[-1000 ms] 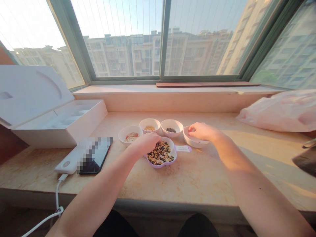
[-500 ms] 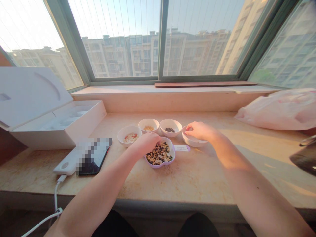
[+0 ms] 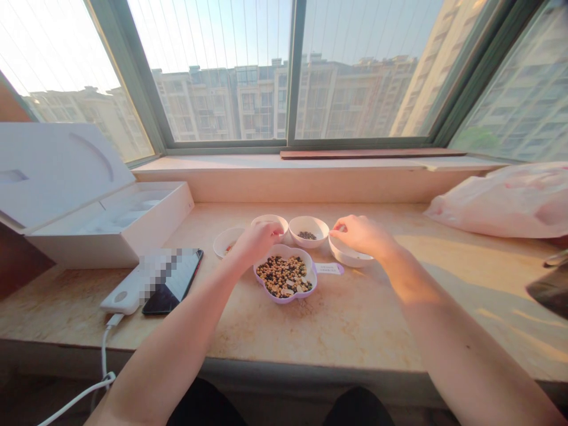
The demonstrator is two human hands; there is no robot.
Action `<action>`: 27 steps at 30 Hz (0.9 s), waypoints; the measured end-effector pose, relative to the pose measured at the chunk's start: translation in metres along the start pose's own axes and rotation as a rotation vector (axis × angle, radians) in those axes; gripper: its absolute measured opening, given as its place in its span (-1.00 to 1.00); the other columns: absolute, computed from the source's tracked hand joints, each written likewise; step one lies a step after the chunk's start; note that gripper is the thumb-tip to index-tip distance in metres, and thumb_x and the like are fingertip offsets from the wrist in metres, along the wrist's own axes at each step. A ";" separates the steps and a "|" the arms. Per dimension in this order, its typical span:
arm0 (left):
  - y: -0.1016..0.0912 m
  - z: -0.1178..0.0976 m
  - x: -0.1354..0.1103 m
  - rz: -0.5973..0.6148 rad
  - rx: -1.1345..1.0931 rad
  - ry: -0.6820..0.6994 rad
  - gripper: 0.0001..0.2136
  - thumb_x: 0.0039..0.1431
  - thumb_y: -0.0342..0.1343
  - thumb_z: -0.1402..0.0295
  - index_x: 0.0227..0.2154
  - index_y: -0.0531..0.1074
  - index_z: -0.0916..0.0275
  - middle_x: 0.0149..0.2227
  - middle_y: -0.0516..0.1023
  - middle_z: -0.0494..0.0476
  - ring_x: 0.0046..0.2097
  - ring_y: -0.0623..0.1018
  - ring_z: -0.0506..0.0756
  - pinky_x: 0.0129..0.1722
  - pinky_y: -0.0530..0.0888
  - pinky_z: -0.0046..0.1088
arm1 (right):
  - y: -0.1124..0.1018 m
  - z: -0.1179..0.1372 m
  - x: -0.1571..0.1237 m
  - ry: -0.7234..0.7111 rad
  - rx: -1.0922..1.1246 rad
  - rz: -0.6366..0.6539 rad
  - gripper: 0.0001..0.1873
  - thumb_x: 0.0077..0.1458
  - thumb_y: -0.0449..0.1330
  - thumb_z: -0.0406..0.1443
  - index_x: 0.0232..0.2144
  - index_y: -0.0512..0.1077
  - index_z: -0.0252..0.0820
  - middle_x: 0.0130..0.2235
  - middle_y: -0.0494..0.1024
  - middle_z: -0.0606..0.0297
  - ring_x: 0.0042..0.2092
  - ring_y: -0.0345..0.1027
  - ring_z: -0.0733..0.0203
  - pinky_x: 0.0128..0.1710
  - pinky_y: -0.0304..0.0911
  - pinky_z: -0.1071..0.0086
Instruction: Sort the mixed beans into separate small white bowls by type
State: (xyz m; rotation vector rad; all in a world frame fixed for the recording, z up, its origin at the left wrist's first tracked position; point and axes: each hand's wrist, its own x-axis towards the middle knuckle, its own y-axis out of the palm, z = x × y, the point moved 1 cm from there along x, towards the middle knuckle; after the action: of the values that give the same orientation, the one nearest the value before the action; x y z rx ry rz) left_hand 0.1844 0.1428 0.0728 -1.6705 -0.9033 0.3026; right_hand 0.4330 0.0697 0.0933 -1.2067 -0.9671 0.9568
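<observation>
- Four bowls sit in an arc behind a lilac flower-shaped dish (image 3: 278, 299): the far-left bowl (image 3: 221, 245), the back bowl (image 3: 267, 217), the middle bowl (image 3: 308, 220) and the right bowl (image 3: 350, 259), all white.
- The dish sits at the centre of the marble windowsill (image 3: 270, 331), heaped with mixed beans (image 3: 282, 276); its white paper label (image 3: 328, 268) lies just right of it, touching its tab.
- The middle bowl holds only a small pile of dark seeds (image 3: 306, 235). The hands hide most of the other three bowls, so their contents cannot be told.
- The left hand (image 3: 257, 244) rests over the near rim of the back bowl, fingers curled and close together; whether they pinch anything is hidden.
- The right hand (image 3: 364, 235) hovers at the right bowl's rim, fingertips (image 3: 337, 226) drawn close and pointing down; nothing held can be made out.
- Further left lie a black smartphone (image 3: 171, 293) and a white power bank (image 3: 124, 293), with an open white box (image 3: 110, 222) behind them.
</observation>
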 end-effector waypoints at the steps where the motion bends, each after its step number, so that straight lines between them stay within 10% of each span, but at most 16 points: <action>1: -0.002 0.004 0.001 -0.036 -0.008 -0.037 -0.78 0.30 -0.01 0.40 -0.24 0.57 0.20 -0.17 0.64 0.14 -0.13 0.56 0.12 -0.12 0.42 -0.41 | 0.000 0.003 -0.001 -0.020 0.008 -0.029 -0.67 0.19 0.12 -0.07 -0.19 0.62 -0.03 -0.15 0.67 0.11 -0.13 0.52 -0.09 -0.30 0.24 0.24; 9: -0.003 0.016 0.001 -0.081 0.147 -0.211 -0.75 0.29 -0.05 0.41 -0.20 0.57 0.21 -0.23 0.65 0.23 -0.17 0.58 0.18 -0.16 0.39 -0.36 | 0.002 0.034 -0.020 -0.242 0.159 -0.117 -0.71 0.23 0.13 -0.10 -0.25 0.61 -0.05 -0.25 0.67 0.21 -0.22 0.51 0.05 -0.34 0.21 0.33; 19: -0.003 0.020 -0.001 -0.055 0.179 -0.228 -0.72 0.32 -0.10 0.43 -0.19 0.55 0.26 -0.16 0.64 0.27 -0.12 0.58 0.18 -0.12 0.43 -0.35 | 0.010 0.056 -0.041 -0.545 0.211 0.207 -0.74 0.09 0.10 -0.35 -0.35 0.61 -0.05 -0.36 0.63 0.30 -0.34 0.46 0.17 -0.39 0.17 0.38; 27: -0.011 -0.005 -0.006 0.038 0.084 0.059 -0.76 0.26 -0.04 0.51 -0.26 0.56 0.26 -0.21 0.61 0.19 -0.17 0.55 0.11 -0.13 0.44 -0.41 | 0.017 0.056 -0.045 -0.603 0.061 0.221 -0.78 -0.05 0.10 -0.41 -0.43 0.54 -0.11 -0.35 0.57 0.26 -0.38 0.37 0.18 -0.46 0.04 0.38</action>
State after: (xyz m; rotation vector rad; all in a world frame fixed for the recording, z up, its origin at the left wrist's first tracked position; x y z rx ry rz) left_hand 0.1793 0.1361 0.0829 -1.6118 -0.8047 0.3112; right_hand 0.3650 0.0449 0.0787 -1.0001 -1.2747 1.5676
